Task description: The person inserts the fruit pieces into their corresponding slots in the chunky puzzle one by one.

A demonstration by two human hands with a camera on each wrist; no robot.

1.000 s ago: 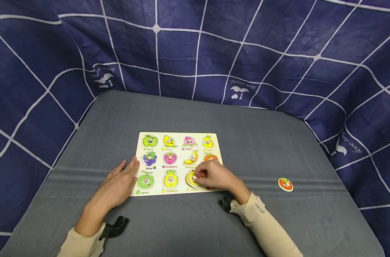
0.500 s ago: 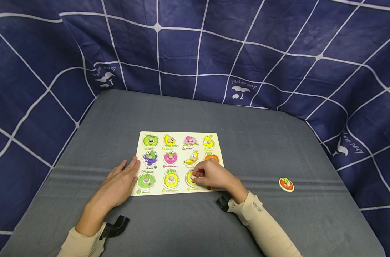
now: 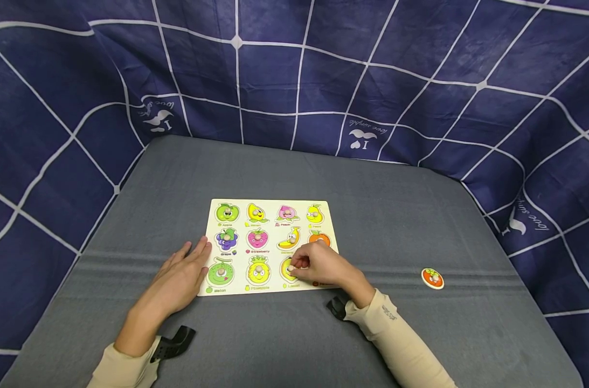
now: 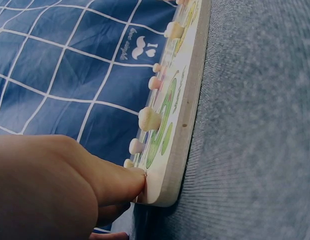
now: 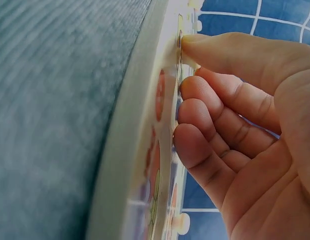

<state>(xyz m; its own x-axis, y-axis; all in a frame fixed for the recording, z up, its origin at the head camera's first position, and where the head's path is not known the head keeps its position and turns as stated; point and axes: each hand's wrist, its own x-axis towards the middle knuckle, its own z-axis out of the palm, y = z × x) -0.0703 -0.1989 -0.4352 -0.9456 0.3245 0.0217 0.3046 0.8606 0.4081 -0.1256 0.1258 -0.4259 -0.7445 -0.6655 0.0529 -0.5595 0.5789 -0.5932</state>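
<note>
A cream wooden fruit puzzle board [image 3: 241,229] lies on the grey cloth, its fruit pieces each bearing a small knob. In its front row, my right hand [image 3: 329,265] pinches the knob of the yellow lemon piece [image 3: 285,270] between thumb and forefinger; that piece sits at its printed place, partly covered. The other fingers are curled, close to the board in the right wrist view. My left hand [image 3: 177,279] lies along the board's left edge, fingers extended, with the thumb [image 4: 126,185] touching the corner near the melon piece [image 3: 220,274]. The front right place is largely hidden behind my right hand.
A loose round red-orange piece [image 3: 432,278] with a knob lies on the grey cloth [image 3: 386,215] to the right of the board. A blue curtain [image 3: 275,70] with white grid lines encloses the back and sides.
The lemon piece, slightly tilted and offset a second ago, now lies flatter at its place, still pinched by my right hand. Over the last half second nothing visibly moves; the left hand stays put.
</note>
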